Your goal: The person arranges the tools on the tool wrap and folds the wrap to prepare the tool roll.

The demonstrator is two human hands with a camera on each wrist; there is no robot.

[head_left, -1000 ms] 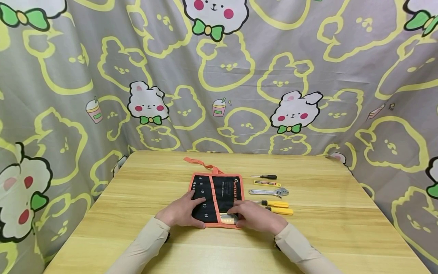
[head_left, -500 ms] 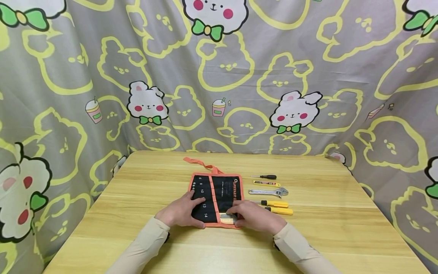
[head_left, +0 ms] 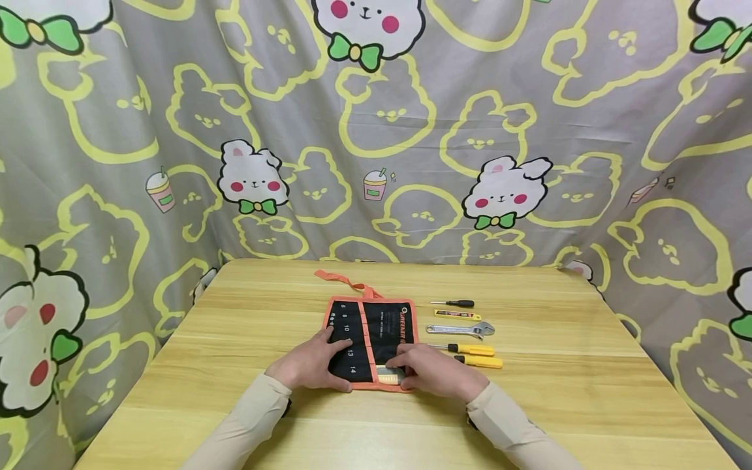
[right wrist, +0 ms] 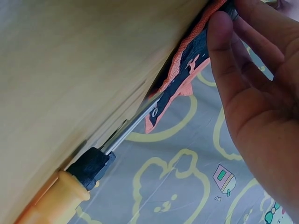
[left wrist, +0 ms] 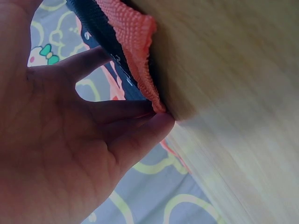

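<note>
A black roll-up tool pouch (head_left: pixel 384 329) with orange edging lies unfolded on the table. My left hand (head_left: pixel 311 359) rests on its left part, fingers spread, the thumb at the near edge. In the left wrist view, fingertips (left wrist: pixel 163 122) touch the orange edging. At the lower right pocket, my right hand (head_left: pixel 435 372) pinches a flat grey and pale yellow tool (head_left: pixel 388 376) with fine marks along it; its kind is unclear. The pocket and the fingers hide part of this tool. Thumb and index finger meet at the pouch in the right wrist view.
Right of the pouch lie a small black screwdriver (head_left: pixel 461 303), a flat yellow labelled piece (head_left: pixel 458 315), an adjustable wrench (head_left: pixel 461 329) and two yellow-handled screwdrivers (head_left: pixel 474 350), the nearer partly behind the right hand. An orange strap (head_left: pixel 341 279) stretches toward the back. Patterned curtains (head_left: pixel 411 196) surround the table.
My right hand has shifted very slightly left along with the flat tool. My left hand and the pouch have stayed in place.
</note>
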